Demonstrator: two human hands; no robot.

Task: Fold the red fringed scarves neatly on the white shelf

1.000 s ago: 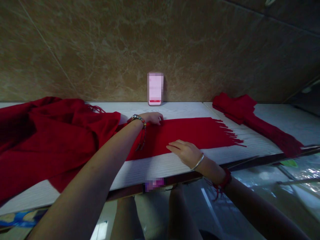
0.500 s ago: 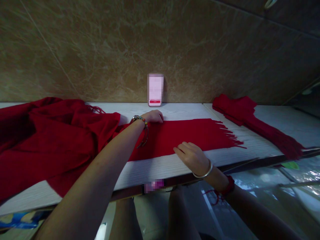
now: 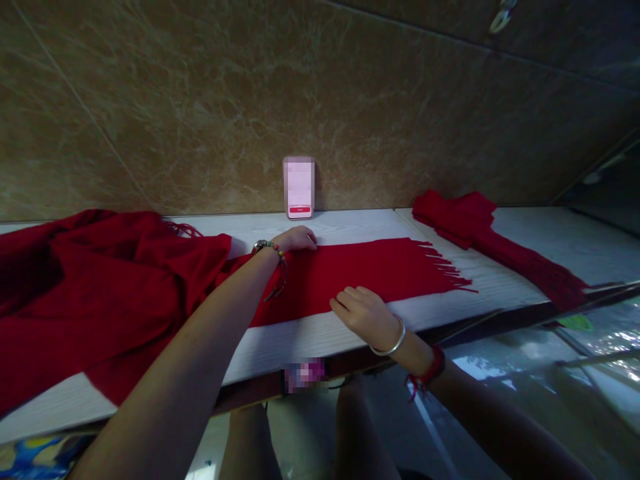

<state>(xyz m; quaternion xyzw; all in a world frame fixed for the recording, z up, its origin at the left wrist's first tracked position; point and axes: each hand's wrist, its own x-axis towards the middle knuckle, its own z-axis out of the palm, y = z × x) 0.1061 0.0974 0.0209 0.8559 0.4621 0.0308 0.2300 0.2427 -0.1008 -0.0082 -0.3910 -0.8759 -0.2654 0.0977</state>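
Observation:
A red fringed scarf [image 3: 373,267] lies flat and narrow along the white board, its tassels pointing right. At its far edge is my left hand [image 3: 299,238], fingers curled down and closed on the cloth. My right hand [image 3: 361,311] is at the near edge, a little further right, with bent fingers gripping that edge; the fingertips are partly hidden. To the left, a loose heap of red cloth [image 3: 115,280] spreads over the board, partly behind my left forearm. Another red fringed scarf [image 3: 480,223], folded and bunched, rests at the right.
A phone [image 3: 299,190] with a blurred screen leans upright against the brown marbled wall [image 3: 200,113]. The white board [image 3: 280,341] has a dark front edge just above my legs. Shiny clear plastic [image 3: 607,347] is at the lower right.
The camera view has shifted slightly, so everything on the board appears further left. Both hands keep nearly the same places on the scarf.

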